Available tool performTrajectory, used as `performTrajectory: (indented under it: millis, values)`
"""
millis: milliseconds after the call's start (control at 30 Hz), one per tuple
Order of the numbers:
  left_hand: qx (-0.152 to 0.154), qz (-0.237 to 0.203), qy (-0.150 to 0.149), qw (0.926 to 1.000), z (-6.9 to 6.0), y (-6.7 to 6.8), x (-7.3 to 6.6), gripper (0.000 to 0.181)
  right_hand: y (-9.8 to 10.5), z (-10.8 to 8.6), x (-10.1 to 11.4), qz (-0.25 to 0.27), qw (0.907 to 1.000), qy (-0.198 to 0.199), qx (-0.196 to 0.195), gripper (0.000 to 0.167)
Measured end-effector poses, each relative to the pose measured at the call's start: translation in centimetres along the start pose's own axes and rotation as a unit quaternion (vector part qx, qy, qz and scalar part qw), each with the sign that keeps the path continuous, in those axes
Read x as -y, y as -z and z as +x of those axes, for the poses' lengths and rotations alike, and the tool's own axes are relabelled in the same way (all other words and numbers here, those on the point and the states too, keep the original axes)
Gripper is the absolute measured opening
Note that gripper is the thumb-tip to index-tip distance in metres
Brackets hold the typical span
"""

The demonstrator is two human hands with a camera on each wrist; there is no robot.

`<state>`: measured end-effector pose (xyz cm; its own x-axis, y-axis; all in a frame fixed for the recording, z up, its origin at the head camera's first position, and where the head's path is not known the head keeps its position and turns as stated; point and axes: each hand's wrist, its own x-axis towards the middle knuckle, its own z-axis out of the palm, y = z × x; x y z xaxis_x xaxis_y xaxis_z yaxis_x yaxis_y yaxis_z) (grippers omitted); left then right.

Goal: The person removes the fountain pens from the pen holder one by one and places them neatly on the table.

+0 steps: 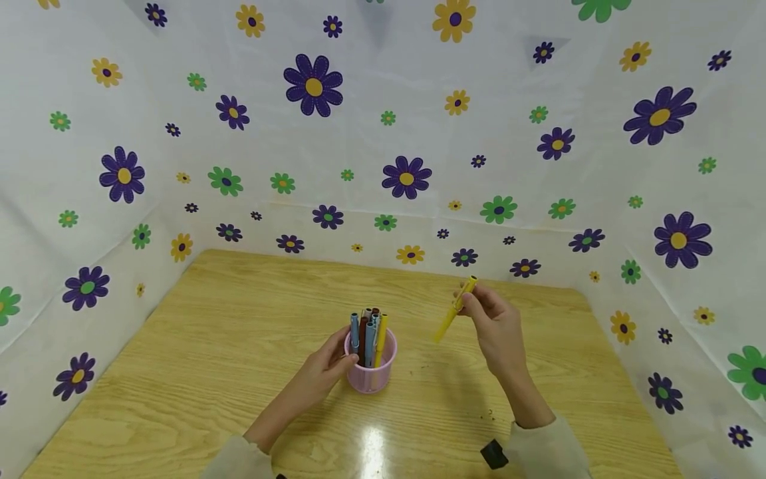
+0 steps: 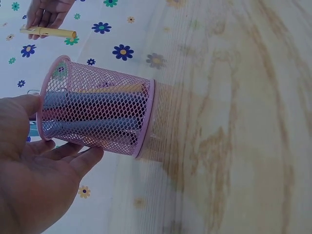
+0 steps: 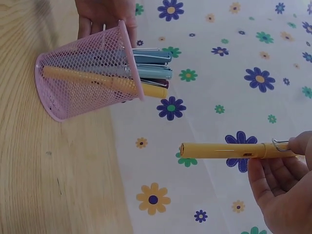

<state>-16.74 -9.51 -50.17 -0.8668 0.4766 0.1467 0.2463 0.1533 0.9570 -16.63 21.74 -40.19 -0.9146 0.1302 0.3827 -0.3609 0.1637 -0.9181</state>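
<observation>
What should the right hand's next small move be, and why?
Probably carry the held yellow pen over the pink mesh cup: the right hand pinches it to one side, while the left hand grips the cup, which holds other pens.

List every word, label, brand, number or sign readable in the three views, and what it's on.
Readable text: none.
Yellow pen in the right hand: small dark mark on the barrel, too small to tell if it's lettering.
Pens in the cup: no lettering legible.
Pink mesh cup: none seen.
Sheet behind: flower print only.
</observation>
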Motion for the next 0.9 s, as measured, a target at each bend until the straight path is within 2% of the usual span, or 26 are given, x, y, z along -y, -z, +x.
performTrajectory:
  millis: [433,700,900]
  values:
    - [0.003,-0.005,0.004,1.0000,-0.1,0.0,-0.1,0.064,1.4,-1.4,-1.8,-0.026,0.9992,-0.029,0.012,0.029]
    - [-0.005,-0.002,0.026,0.9997,-0.2,0.0,-0.1,0.066,1.8,-2.1,-3.3,-0.032,0.9973,-0.063,0.019,0.028]
    - [-0.005,0.001,0.014,0.9999,-0.1,0.0,0.0,0.065,1.6,-2.7,-4.5,-0.040,0.9948,-0.087,0.035,0.026]
